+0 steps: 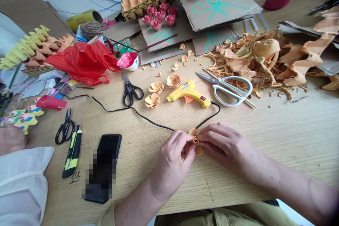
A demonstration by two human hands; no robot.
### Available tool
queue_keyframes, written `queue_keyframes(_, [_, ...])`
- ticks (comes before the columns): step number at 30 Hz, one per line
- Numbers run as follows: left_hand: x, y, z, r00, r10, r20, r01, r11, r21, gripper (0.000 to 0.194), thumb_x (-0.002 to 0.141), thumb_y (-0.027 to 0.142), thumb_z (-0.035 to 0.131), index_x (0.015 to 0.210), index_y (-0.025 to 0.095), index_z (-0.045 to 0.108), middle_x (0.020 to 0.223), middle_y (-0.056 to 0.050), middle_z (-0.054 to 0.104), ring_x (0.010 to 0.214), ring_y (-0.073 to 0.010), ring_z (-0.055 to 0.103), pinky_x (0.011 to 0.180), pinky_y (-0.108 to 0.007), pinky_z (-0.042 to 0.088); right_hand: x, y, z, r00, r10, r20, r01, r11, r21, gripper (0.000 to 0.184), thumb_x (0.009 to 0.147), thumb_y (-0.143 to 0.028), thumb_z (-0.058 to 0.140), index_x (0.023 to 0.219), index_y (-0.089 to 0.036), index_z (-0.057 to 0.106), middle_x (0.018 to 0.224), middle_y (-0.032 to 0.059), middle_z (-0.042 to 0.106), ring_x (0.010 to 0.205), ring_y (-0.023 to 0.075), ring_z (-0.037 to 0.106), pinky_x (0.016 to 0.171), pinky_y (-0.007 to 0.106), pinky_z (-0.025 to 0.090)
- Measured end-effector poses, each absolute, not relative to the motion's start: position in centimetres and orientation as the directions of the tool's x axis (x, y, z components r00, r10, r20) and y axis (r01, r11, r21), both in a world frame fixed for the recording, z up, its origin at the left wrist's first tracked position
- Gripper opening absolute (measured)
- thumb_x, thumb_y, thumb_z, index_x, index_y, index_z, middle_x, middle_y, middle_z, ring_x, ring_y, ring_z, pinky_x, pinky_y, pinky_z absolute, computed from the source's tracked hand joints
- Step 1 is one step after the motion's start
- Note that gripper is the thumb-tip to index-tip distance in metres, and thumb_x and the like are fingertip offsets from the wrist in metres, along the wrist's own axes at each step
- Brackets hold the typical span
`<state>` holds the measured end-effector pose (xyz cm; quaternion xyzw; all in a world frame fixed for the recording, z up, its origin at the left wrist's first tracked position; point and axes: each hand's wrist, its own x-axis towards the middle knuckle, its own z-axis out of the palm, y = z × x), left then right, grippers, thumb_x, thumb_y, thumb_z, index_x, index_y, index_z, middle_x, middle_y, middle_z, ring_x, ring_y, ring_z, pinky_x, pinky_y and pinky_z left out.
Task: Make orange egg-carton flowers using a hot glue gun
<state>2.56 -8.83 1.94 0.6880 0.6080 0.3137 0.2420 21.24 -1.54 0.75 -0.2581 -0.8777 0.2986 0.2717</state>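
Observation:
Between the fingertips of both hands is a small orange flower of egg-carton petals, with a curled centre and rounded petals sticking out above and below. My left hand pinches its left side, and my right hand grips the right side; the fingers cover part of it. Just beyond lies a yellow glue gun, its black cord running past my hands. Left of the gun's nozzle sit orange petal cups. White-handled scissors lie to the right of the gun.
Orange carton scraps heap up at the right. Pink-red flowers stand on cardboard at the back. Black scissors, a box cutter and a phone lie leftward. Another person's white sleeve rests at the left edge.

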Motion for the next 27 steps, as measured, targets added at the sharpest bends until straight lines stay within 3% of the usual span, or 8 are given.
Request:
queue_keyframes(9, [2.50, -8.38, 2.04, 0.004, 0.999, 0.054, 0.597, -0.046, 0.801, 0.018, 0.089, 0.001, 0.060, 0.091, 0.019, 0.059, 0.089, 0.000, 0.061, 0.077, -0.0114, 0.063, 0.062, -0.019, 0.053, 21.07, -1.55, 0.73, -0.704, 0.637, 0.313, 0.308, 0.672, -0.673, 0.015, 0.102, -0.017, 0.055, 0.092, -0.018, 0.066, 0.086, 0.0074, 0.071, 0.080, 0.0190, 0.068, 0.073, 0.031, 0.055])
queue_keyframes(27, [2.48, -8.23, 1.45, 0.008, 0.997, 0.076, 0.626, -0.064, 0.777, 0.019, 0.086, 0.001, 0.062, 0.087, 0.020, 0.057, 0.080, 0.001, 0.065, 0.070, -0.0110, 0.064, 0.060, -0.019, 0.053, 20.97, -1.33, 0.42, -0.716, 0.603, 0.353, 0.293, 0.718, -0.632, 0.018, 0.102, -0.018, 0.054, 0.088, -0.019, 0.065, 0.083, 0.0068, 0.069, 0.080, 0.0196, 0.068, 0.074, 0.033, 0.056])
